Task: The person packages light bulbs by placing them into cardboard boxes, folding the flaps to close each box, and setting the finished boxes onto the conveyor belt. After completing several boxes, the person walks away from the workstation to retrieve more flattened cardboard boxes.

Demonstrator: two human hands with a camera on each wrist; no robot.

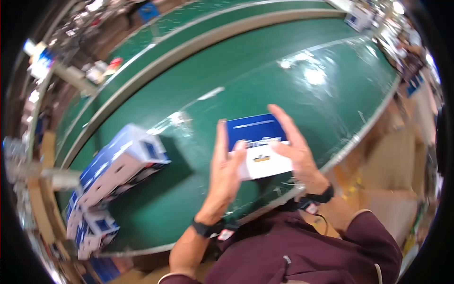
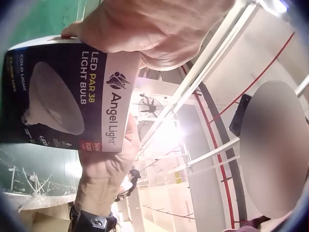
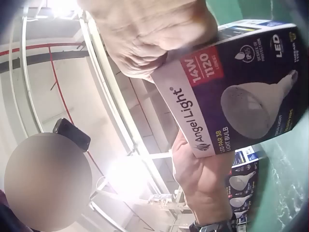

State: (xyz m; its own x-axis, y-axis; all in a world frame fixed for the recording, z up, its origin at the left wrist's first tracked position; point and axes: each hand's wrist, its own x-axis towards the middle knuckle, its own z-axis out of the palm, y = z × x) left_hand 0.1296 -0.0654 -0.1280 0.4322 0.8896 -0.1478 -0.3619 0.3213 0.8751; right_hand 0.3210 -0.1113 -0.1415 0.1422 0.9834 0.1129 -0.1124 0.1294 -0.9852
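Note:
Both hands hold a blue-and-white light bulb box (image 1: 259, 128) above the green table, close to its front edge. My left hand (image 1: 223, 173) grips the left side, its thumb lying on the face turned toward the head camera. From the opposite side my right hand (image 1: 299, 154) holds it, thumb also on that face. In the left wrist view the box (image 2: 58, 99) shows a printed bulb and the words "LED PAR 38 LIGHT BULB". The right wrist view shows the box (image 3: 241, 96) with "Angel Light" on a white band and "14W" on red.
Several similar boxes (image 1: 120, 158) stand in a row on the left part of the green table (image 1: 227, 71). Clear plastic film (image 1: 177, 120) lies across the tabletop. A raised rail (image 1: 189, 45) runs along the back. Cardboard boxes (image 1: 385, 163) sit beyond the front right edge.

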